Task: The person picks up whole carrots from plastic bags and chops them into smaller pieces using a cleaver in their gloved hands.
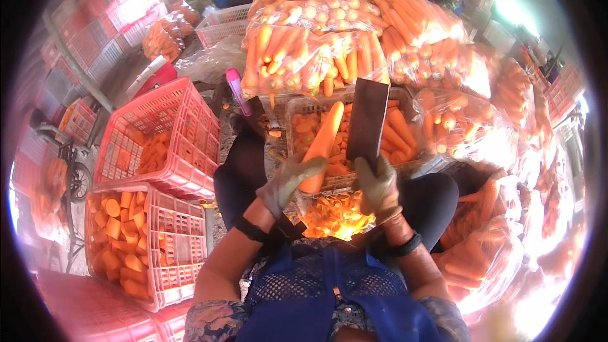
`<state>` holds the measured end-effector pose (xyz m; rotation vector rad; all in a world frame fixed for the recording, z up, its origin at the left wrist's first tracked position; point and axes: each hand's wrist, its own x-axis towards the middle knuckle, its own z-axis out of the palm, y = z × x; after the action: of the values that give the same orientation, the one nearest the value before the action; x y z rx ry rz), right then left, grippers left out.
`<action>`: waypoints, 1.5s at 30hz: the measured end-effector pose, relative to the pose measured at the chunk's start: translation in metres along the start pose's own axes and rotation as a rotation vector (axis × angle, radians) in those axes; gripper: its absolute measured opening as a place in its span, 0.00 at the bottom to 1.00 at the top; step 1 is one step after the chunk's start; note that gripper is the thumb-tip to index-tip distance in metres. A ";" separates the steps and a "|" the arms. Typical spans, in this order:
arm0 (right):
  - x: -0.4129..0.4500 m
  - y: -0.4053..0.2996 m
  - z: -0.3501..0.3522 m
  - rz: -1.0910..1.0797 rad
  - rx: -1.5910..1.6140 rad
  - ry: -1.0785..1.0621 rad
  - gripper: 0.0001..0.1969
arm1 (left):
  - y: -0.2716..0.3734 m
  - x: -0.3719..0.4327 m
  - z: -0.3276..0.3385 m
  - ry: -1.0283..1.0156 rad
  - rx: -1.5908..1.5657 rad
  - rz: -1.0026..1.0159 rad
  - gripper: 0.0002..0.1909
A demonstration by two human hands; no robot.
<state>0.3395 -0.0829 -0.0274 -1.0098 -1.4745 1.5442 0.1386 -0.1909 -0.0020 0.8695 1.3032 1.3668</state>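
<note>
My gloved left hand (pixel 289 178) grips the thick end of a large carrot (pixel 324 145), whose narrow tip points up and away. In my gloved right hand (pixel 378 185) is the handle end of a broad, dark cleaver-like blade (pixel 368 118), held upright just right of the carrot and apart from it. Beneath both lies a plastic crate (pixel 411 97) holding carrots, with cut pieces at its left. Orange peelings (pixel 338 216) fill the space between my knees, below the crate. The blade's cutting edge cannot be made out.
Pink plastic crates stand at my left, one (pixel 178 251) with cut carrot chunks, another (pixel 183 128) with carrot pieces. Clear bags of carrots (pixel 316 57) are piled ahead and down my right side (pixel 479 242). A purple capped bottle (pixel 237 90) stands ahead left. Two people sit farther back.
</note>
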 end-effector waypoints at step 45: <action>0.149 0.008 -0.117 0.327 -0.088 0.001 0.15 | 0.034 0.372 -0.033 -0.040 1.856 0.055 0.31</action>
<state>0.3871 0.0997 -0.0433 -1.3575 -1.4395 1.7139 0.0166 0.1629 -0.0254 2.0092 2.3708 -0.2722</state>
